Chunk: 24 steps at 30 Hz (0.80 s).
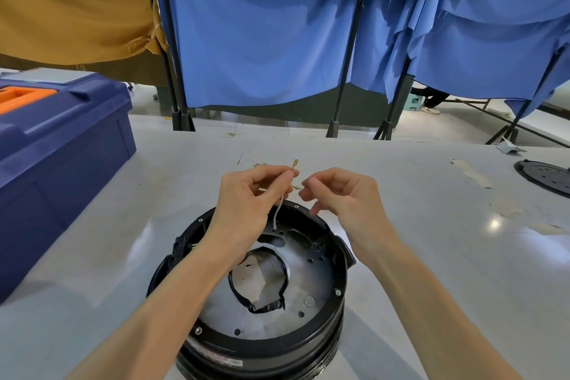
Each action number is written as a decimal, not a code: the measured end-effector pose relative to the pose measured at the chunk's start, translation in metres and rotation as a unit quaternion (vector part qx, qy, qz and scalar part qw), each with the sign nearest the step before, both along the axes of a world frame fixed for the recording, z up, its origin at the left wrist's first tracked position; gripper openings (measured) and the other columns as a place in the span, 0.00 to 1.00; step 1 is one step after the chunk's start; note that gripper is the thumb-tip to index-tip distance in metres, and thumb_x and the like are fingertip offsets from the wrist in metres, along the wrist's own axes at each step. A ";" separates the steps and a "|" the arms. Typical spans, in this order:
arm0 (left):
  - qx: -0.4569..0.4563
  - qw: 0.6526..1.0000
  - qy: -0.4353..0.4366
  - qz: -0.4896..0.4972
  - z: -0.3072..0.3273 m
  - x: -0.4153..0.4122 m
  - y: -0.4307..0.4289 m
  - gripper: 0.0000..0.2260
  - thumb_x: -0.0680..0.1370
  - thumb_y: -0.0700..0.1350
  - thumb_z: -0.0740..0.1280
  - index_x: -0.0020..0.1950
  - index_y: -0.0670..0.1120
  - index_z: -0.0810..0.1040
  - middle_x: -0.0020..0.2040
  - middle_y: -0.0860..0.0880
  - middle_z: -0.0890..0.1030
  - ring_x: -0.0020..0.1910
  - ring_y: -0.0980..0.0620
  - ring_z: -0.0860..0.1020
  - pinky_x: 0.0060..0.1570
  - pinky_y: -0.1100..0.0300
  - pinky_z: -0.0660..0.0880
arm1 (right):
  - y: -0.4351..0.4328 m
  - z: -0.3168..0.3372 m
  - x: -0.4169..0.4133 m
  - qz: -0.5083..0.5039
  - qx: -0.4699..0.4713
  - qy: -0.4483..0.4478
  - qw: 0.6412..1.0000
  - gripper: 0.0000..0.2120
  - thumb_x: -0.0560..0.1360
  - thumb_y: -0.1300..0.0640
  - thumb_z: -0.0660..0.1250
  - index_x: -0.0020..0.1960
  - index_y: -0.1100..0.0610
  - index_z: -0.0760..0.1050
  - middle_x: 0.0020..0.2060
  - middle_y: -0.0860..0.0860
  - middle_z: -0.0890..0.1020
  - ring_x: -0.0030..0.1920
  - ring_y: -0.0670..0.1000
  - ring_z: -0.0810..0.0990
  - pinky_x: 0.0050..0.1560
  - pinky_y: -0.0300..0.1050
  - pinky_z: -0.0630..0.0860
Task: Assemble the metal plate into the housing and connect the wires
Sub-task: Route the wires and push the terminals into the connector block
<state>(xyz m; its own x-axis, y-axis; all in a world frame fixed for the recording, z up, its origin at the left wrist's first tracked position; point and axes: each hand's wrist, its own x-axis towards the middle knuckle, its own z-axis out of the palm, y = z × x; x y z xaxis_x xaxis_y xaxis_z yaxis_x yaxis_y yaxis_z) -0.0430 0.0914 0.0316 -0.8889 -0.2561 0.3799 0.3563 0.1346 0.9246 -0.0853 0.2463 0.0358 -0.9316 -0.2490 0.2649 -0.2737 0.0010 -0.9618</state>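
Head view. Writing first: I see a strip label [222, 359] low on the housing [265, 345] wall and a round stamp [309, 301] on the metal plate [311, 284] - both too blurred for me to read. No brand legible on the blue toolbox [61, 139] at the left.

Left hand [246, 194]: fingers curled, thumb and forefinger pinching a white wire [277, 213]. The wire's brass terminal [294, 163] sticks up past the fingertips; its other end runs down into the housing.

Right hand [342, 194]: fingers loosely curled, tips close to the left hand's. There's a small brass bit [296, 187] just beside them - I can't tell if it's pinched or only near.

The housing sits on the surface [431, 256] under both wrists. The plate is seated inside its rim, with a black taped loop [287, 271] at the centre opening. A black disc [546, 177] lies at the far right, well apart.
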 end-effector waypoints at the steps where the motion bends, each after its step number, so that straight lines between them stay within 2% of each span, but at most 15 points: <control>1: -0.003 1.000 -0.001 -0.006 0.000 0.001 0.000 0.07 0.76 0.43 0.71 0.44 0.55 0.86 0.36 0.52 0.83 0.36 0.56 0.80 0.40 0.68 0.77 | 0.002 0.001 0.000 0.006 -0.005 0.003 1.000 0.05 0.77 0.62 0.68 0.45 0.60 0.82 0.36 0.54 0.85 0.40 0.53 0.83 0.40 0.45 0.78; 4: -0.050 0.999 0.003 -0.010 -0.002 0.003 -0.001 0.06 0.76 0.41 0.71 0.47 0.52 0.86 0.37 0.53 0.81 0.32 0.55 0.80 0.38 0.67 0.76 | 0.005 0.004 0.001 0.033 0.009 0.028 0.999 0.06 0.77 0.57 0.69 0.44 0.57 0.83 0.37 0.52 0.85 0.40 0.49 0.81 0.39 0.43 0.75; 7: -0.083 0.996 0.003 -0.015 -0.003 0.006 -0.002 0.07 0.76 0.40 0.71 0.48 0.52 0.86 0.40 0.55 0.81 0.32 0.54 0.80 0.37 0.64 0.78 | 0.005 0.004 0.002 0.041 0.045 0.052 0.997 0.05 0.76 0.60 0.70 0.42 0.55 0.82 0.35 0.49 0.84 0.34 0.44 0.78 0.40 0.45 0.73; 10: -0.099 0.995 0.012 -0.007 -0.003 0.008 -0.001 0.08 0.75 0.39 0.71 0.47 0.53 0.85 0.39 0.56 0.80 0.32 0.55 0.79 0.36 0.65 0.77 | 0.005 0.005 0.001 0.053 0.049 0.048 0.996 0.08 0.77 0.62 0.68 0.40 0.55 0.81 0.34 0.48 0.84 0.32 0.43 0.76 0.38 0.44 0.73; 15: -0.191 0.976 0.077 0.071 -0.002 0.012 0.002 0.05 0.73 0.39 0.73 0.47 0.47 0.86 0.39 0.54 0.78 0.38 0.56 0.78 0.39 0.68 0.73 | 0.009 0.006 -0.001 0.095 0.050 0.003 0.994 0.08 0.78 0.58 0.68 0.41 0.57 0.82 0.33 0.52 0.83 0.30 0.47 0.73 0.32 0.36 0.70; 19: -0.230 0.962 0.113 0.098 -0.002 0.013 0.003 0.04 0.72 0.38 0.74 0.46 0.45 0.86 0.40 0.50 0.78 0.39 0.53 0.77 0.39 0.64 0.74 | 0.013 0.005 -0.005 0.132 0.061 -0.056 0.988 0.08 0.77 0.60 0.68 0.46 0.64 0.81 0.35 0.57 0.83 0.31 0.49 0.74 0.31 0.38 0.69; 24: -0.273 0.942 0.151 0.123 -0.004 0.013 0.003 0.02 0.72 0.36 0.74 0.42 0.42 0.86 0.40 0.48 0.77 0.37 0.53 0.76 0.37 0.66 0.72 | 0.016 0.008 -0.004 0.186 0.056 -0.105 0.975 0.12 0.80 0.59 0.64 0.45 0.65 0.80 0.34 0.58 0.81 0.29 0.50 0.75 0.28 0.39 0.67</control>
